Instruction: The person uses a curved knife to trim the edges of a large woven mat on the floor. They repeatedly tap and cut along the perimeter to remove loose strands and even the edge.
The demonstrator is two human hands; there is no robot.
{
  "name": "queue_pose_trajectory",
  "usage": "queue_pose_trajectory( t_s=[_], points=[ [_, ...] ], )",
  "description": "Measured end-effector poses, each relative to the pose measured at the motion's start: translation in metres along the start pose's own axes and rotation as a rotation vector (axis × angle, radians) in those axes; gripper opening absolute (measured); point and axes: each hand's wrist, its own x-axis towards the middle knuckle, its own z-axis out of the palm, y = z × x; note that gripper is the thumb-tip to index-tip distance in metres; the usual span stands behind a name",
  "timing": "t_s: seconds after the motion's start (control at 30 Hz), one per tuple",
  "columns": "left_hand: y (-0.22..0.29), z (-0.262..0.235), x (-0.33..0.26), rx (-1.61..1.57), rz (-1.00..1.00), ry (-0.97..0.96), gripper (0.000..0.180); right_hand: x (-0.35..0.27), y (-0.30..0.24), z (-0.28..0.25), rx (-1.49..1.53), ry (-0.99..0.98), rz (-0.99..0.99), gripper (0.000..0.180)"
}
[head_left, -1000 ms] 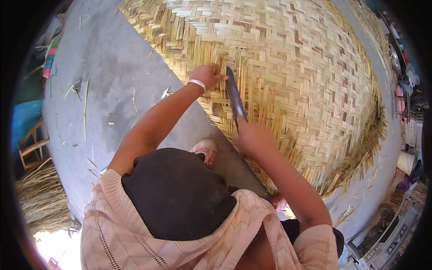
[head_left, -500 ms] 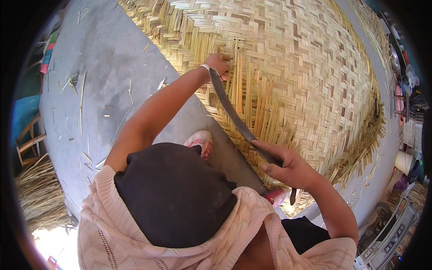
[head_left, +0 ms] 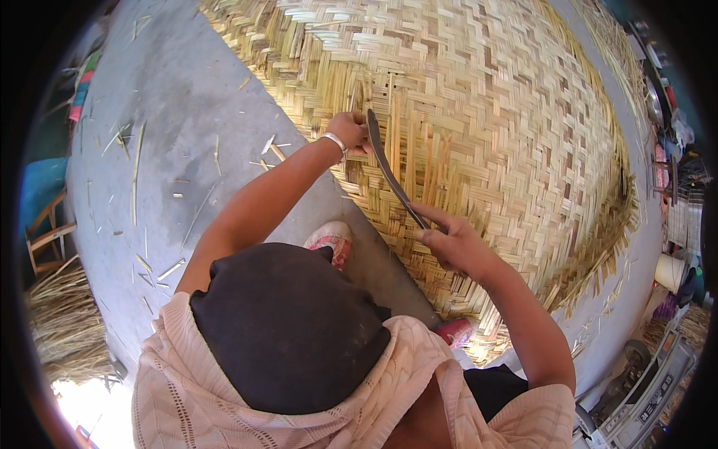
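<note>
A large mat [head_left: 508,127] woven from pale flat strips covers the ground ahead and to the right. My left hand [head_left: 350,133], a bracelet at its wrist, is closed at the mat's left edge; what its fingers pinch is too small to make out. In my right hand [head_left: 455,243] is a dark, curved sickle-like knife [head_left: 390,178], its handle mostly hidden by the fingers. The blade slants over the mat, and its tip comes close beside my left fingers. Several loose upright strips [head_left: 434,161] stick out of the weave to the right of the blade.
Cut strip scraps [head_left: 274,150] lie scattered on the grey floor [head_left: 172,97] at left. A bundle of straw-like stalks [head_left: 71,322] and a wooden chair frame [head_left: 48,239] are at far left. My shoe [head_left: 331,241] stands beside the mat's edge. A vehicle [head_left: 636,404] shows at lower right.
My left hand has drawn back slightly toward me and left. My right hand has moved forward and left with the knife, bringing its tip beside the left fingers. More scraps lie near the left forearm.
</note>
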Motion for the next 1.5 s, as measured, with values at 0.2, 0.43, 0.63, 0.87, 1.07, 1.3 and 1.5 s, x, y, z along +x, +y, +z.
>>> queue_pose_trajectory(
  t_s=[0.2, 0.43, 0.63, 0.87, 1.07, 1.3, 1.5],
  points=[
    [0.006, 0.000, -0.006, 0.033, 0.030, 0.021, 0.020, 0.043, -0.012, -0.002, 0.070, 0.105, -0.029, 0.053],
    [0.053, -0.010, 0.002, 0.203, 0.075, 0.127, 0.041, 0.012, 0.019, -0.022, -0.924, 0.144, -0.274, 0.063],
    [0.092, -0.006, 0.022, 1.643, 1.007, 0.013, 0.050, -0.013, 0.025, -0.042, -1.345, 0.211, -0.116, 0.066],
    [0.136, 0.019, 0.047, 2.192, 0.693, -0.493, 0.032, 0.025, -0.004, -0.054, -1.429, 0.294, -0.160, 0.059],
    [0.143, 0.022, 0.048, 2.250, 0.511, -0.482, 0.029, 0.054, -0.024, -0.069, -1.350, 0.342, -0.118, 0.050],
    [0.123, 0.027, 0.054, 2.237, 0.565, -0.483, 0.011, 0.073, -0.017, -0.081, -1.244, 0.316, -0.071, 0.049],
    [0.108, 0.025, 0.040, 2.158, 0.596, -0.372, 0.012, 0.087, -0.005, -0.092, -1.186, 0.290, -0.027, 0.048]
  ],
)
